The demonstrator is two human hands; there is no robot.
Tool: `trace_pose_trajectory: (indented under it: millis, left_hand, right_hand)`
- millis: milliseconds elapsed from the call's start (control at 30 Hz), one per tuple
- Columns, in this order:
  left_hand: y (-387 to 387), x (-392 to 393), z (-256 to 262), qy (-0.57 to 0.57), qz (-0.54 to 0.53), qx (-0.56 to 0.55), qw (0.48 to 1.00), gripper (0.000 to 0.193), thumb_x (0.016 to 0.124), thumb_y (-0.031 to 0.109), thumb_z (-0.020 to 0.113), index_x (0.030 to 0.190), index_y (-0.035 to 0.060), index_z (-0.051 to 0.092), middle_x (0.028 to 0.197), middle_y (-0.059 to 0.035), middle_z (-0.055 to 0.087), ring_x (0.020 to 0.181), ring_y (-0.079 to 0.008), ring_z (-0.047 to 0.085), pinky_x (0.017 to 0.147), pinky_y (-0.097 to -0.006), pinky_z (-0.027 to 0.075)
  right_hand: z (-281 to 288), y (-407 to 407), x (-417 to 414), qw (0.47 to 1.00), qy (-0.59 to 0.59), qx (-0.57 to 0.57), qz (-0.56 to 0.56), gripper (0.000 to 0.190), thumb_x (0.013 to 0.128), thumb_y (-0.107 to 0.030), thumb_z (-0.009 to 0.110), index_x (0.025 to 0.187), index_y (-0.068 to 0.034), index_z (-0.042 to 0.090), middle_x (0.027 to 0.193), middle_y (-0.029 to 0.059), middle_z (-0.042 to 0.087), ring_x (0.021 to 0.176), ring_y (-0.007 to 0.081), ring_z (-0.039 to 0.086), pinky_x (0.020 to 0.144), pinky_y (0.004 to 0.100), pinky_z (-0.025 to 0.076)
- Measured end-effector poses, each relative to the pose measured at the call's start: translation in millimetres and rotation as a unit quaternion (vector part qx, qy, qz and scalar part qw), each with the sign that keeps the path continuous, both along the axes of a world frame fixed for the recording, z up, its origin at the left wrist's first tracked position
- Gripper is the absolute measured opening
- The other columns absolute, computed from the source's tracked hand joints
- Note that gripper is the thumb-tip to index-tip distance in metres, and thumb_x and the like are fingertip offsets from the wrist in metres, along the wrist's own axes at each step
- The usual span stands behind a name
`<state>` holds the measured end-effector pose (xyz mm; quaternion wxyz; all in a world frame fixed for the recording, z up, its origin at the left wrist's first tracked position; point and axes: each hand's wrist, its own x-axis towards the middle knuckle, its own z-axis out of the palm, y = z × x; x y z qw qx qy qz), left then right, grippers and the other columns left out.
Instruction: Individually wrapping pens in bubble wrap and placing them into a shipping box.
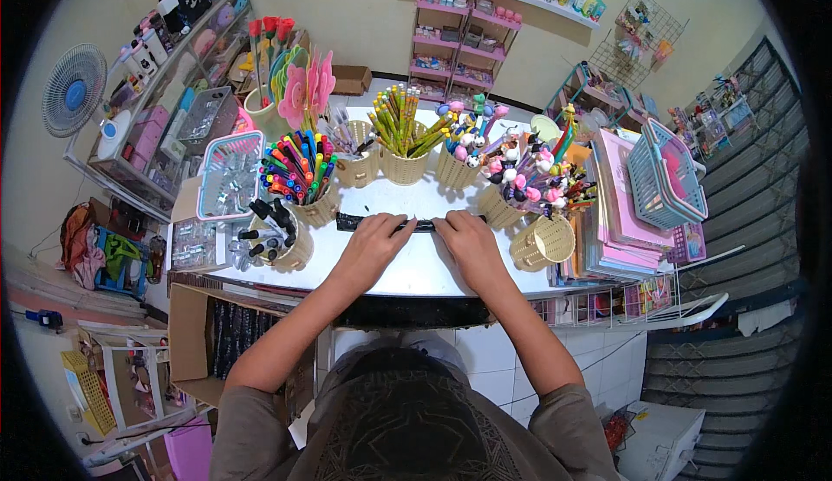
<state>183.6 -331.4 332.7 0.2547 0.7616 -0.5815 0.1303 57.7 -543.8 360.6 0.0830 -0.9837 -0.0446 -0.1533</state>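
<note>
A long, narrow package in glossy black wrapping [350,221] lies crosswise on the white table [403,273] in front of me. My left hand [374,244] grips it left of its middle, thumb and fingers near the upper edge. My right hand [467,240] holds it right of the middle, fingertips a short way from the left hand's. The fingers cover much of the package, so what is inside cannot be told. Close to my left hand stands a woven cup of colourful markers [315,201]; near my right hand an empty woven cup [543,244] leans slightly.
Woven cups hold green-yellow pencils [406,162] and novelty pens [458,166] behind the package. A cup of black markers [292,247] and a pastel basket [231,211] stand left. Stacked books [624,201] bear a blue basket [666,175] at right. An open cardboard box [188,338] is below left.
</note>
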Motion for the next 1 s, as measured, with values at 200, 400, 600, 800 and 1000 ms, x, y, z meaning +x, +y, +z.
trace_pose_trajectory:
  millis: [200,400,600,800,1000]
  left_hand:
    - [-14,-7,15,-0.047,0.056,0.111,0.991,0.042,0.094,0.007,0.066,0.135,-0.0008,0.070,0.123,-0.0141,0.065,0.117,-0.0308,0.065,0.100,-0.0445,0.054]
    - [-19,0,23,-0.047,0.058,0.147,0.986,0.037,0.095,0.009,0.065,0.131,0.0008,0.071,0.117,-0.0121,0.065,0.113,-0.0292,0.065,0.094,-0.0439,0.055]
    - [-1,-4,44,0.046,-0.025,0.121,0.991,0.046,0.098,0.009,0.064,0.144,0.0043,0.064,0.125,-0.0141,0.067,0.116,-0.0345,0.070,0.095,-0.0456,0.060]
    - [43,-52,99,0.223,0.021,0.048,0.973,0.046,0.099,0.003,0.068,0.144,0.0111,0.066,0.124,-0.0144,0.068,0.114,-0.0376,0.071,0.097,-0.0453,0.059]
    - [86,-105,87,0.324,0.106,-0.160,0.926,0.025,0.103,-0.004,0.066,0.127,-0.0027,0.074,0.120,-0.0131,0.067,0.105,-0.0233,0.073,0.095,-0.0393,0.059]
  right_hand:
    - [-5,2,3,0.999,0.003,0.049,0.005,0.031,0.090,-0.007,0.066,0.120,-0.002,0.073,0.112,0.0139,0.069,0.112,0.0330,0.068,0.099,0.0464,0.054]
    - [-14,-9,9,0.998,-0.025,0.052,0.016,0.032,0.091,-0.008,0.066,0.121,-0.001,0.071,0.113,0.0152,0.069,0.111,0.0342,0.067,0.100,0.0472,0.053]
    - [18,-7,-5,0.993,-0.038,0.103,0.041,0.031,0.091,-0.002,0.078,0.121,-0.003,0.074,0.110,0.0134,0.068,0.112,0.0355,0.065,0.103,0.0487,0.051]
    - [101,20,-18,0.991,-0.056,0.049,0.113,0.034,0.093,-0.010,0.075,0.127,-0.013,0.077,0.119,0.0071,0.069,0.130,0.0286,0.061,0.125,0.0565,0.032]
    - [93,70,-9,0.938,-0.255,0.173,0.161,0.040,0.081,-0.013,0.093,0.120,-0.021,0.084,0.130,0.0038,0.069,0.138,0.0336,0.057,0.118,0.0504,0.033]
